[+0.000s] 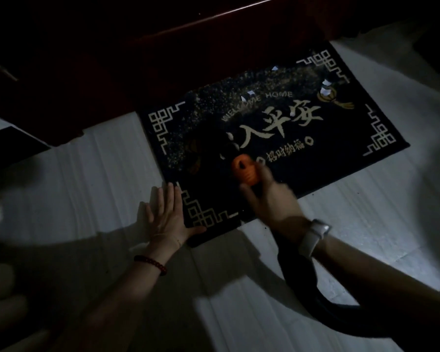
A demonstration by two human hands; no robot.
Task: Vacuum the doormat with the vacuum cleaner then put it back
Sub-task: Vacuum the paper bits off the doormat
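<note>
A: Nearest, a dark hose [313, 295] curling under the right forearm, out toward the lower right. White watch [314, 236] on that wrist, bead bracelet [150, 264] on the other.

B: And the hands?

A: Left hand [167, 215] flat, fingers straight and close together, palm down on the mat's [328, 158] near-left corner, half on mat, half on floor [87, 174]. Right hand [267, 196] wrapped round the orange nozzle [244, 171], fingers curled about it; blurred, so exact finger placement impossible to tell.

B: Nozzle tip where?

A: Down on the mat's near-middle, dark end against the pile, just left of the small row of characters.

B: Farther on?

A: Pale grit [214, 102] scattered in a band across the far-left half, white paper scraps [325, 83] toward the far-right corner. Beyond that, a dark red door [163, 47] at the mat's far edge. Most of the dirt not yet picked up, by the look of it.

B: Risks?

A: Suction lifting or bunching the mat if the left palm eases off. Paper scraps clogging the narrow nozzle. Hose snagging under the forearm and dragging the near edge. Dim light hiding grit, so patches easily missed near the door.
</note>
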